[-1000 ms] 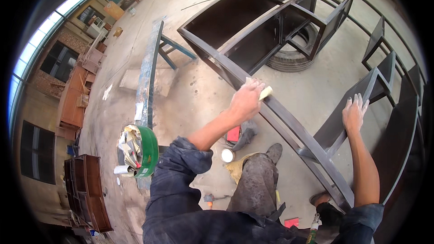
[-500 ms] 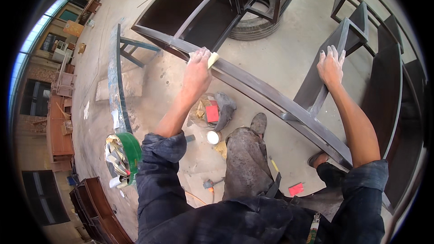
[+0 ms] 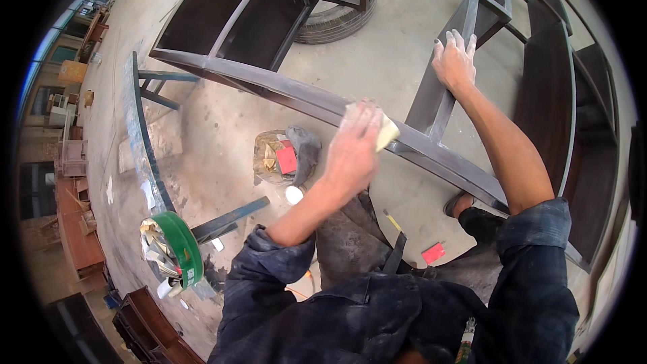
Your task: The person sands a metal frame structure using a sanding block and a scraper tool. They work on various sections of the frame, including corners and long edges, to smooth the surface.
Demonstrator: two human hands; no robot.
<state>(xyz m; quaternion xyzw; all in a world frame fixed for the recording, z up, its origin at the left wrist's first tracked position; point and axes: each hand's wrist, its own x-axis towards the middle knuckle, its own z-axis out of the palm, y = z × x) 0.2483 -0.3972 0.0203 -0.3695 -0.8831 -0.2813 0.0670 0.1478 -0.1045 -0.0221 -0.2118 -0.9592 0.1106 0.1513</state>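
Note:
My left hand (image 3: 356,140), a little blurred, is closed on a folded piece of pale yellow sandpaper (image 3: 387,133). It presses against the long front rail (image 3: 290,87) of a dark wooden shelf frame, whose edge is whitened with dust. Farther right, my right hand (image 3: 455,62) lies over the top edge of an upright divider board (image 3: 431,98) of the same frame. Its dusty fingers are stretched out and spread, and nothing is held in them.
A black tyre (image 3: 337,23) lies under the frame. Left of me stand a blue trestle (image 3: 143,141) and a green bucket (image 3: 183,248) full of scraps. Below the rail are a bag (image 3: 269,162), a white cup (image 3: 294,195) and a red pad (image 3: 433,253).
My left hand has slid with the sandpaper along the rail, rightward and nearer to me. My right hand stays on the divider board. The whole view has shifted.

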